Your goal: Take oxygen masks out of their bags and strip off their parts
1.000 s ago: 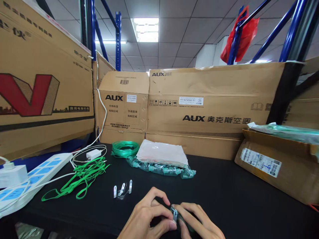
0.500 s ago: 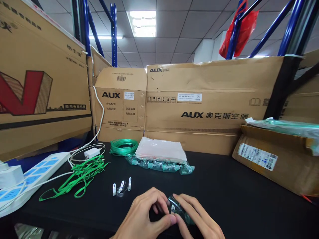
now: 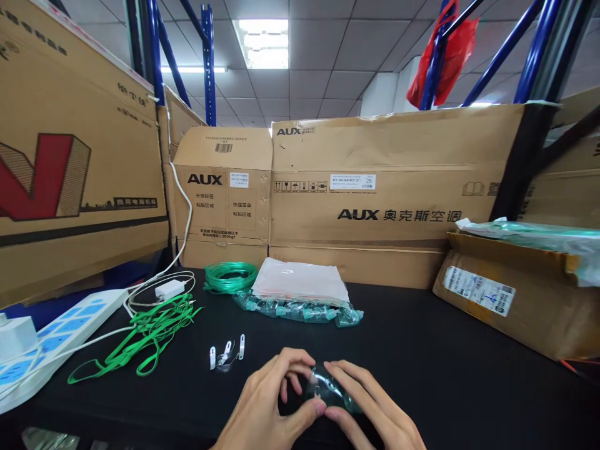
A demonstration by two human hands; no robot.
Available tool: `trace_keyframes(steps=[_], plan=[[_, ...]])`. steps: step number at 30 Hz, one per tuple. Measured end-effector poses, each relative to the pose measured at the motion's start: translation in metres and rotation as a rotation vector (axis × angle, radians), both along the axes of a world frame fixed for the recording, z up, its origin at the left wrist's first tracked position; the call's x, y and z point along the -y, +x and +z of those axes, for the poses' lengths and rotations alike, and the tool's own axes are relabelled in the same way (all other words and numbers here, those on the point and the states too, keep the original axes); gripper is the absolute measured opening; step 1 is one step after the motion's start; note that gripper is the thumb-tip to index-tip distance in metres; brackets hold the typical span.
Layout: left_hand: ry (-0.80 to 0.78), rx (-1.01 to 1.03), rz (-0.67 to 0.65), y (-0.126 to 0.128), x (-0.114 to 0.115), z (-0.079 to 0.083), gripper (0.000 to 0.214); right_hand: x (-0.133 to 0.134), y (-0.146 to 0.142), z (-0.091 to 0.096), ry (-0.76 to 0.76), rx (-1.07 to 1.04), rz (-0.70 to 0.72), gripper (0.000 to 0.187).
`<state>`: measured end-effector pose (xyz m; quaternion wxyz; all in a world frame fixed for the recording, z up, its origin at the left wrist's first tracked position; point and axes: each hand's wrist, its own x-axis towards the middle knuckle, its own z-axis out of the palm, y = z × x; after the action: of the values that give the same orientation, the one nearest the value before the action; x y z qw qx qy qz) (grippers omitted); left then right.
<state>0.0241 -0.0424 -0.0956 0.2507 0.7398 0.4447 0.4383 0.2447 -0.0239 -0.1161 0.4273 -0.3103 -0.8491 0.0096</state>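
Between my two hands, low in the middle of the head view, is a clear, green-tinted curved plastic shell that looks like a breathing mask (image 3: 327,386). My left hand (image 3: 274,400) grips its left side, thumb at the lower edge and fingers curled above. My right hand (image 3: 375,406) closes on its right side, with fingers over the top and thumb below. A small pale mark shows on the mask near my left thumb; its kind is unclear. Left of my hands lie several small white-silver slotted strips (image 3: 242,347) with a bit of clear film.
Behind lie a green tubing coil (image 3: 230,277), a white packet (image 3: 300,281) and bagged clear green parts (image 3: 300,311). Green elastic straps (image 3: 154,331), a white adapter (image 3: 169,289) and a power strip (image 3: 70,334) are left. A cardboard box (image 3: 515,300) stands right.
Both hands still hold the mask, which has turned slightly. The white piece seen clearly by my left thumb is now fainter. My left fingers have opened out a little. The view has shifted slightly.
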Motion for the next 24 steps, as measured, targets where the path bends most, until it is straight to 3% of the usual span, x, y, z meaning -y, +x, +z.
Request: trace_keyframes(steps=[4, 13, 17, 24], plan=[[0.163, -0.084, -0.002, -0.0014, -0.0003, -0.0047, 0.019, -0.0024, 0.0011, -0.0014, 0.006, -0.028, -0.020, 0.043], [0.228, -0.084, 0.018, -0.0008, 0.0010, -0.0060, 0.010, -0.0005, 0.0017, -0.0008, 0.015, -0.025, -0.064, 0.042], [0.231, -0.083, 0.048, 0.0003, 0.0016, -0.0056, 0.021, 0.0020, 0.0016, 0.0003, 0.012, -0.018, -0.059, 0.043], [0.279, -0.137, 0.063, 0.0003, 0.0003, -0.0096, 0.068, 0.0008, 0.0017, -0.0005, 0.027, -0.054, -0.137, 0.043]])
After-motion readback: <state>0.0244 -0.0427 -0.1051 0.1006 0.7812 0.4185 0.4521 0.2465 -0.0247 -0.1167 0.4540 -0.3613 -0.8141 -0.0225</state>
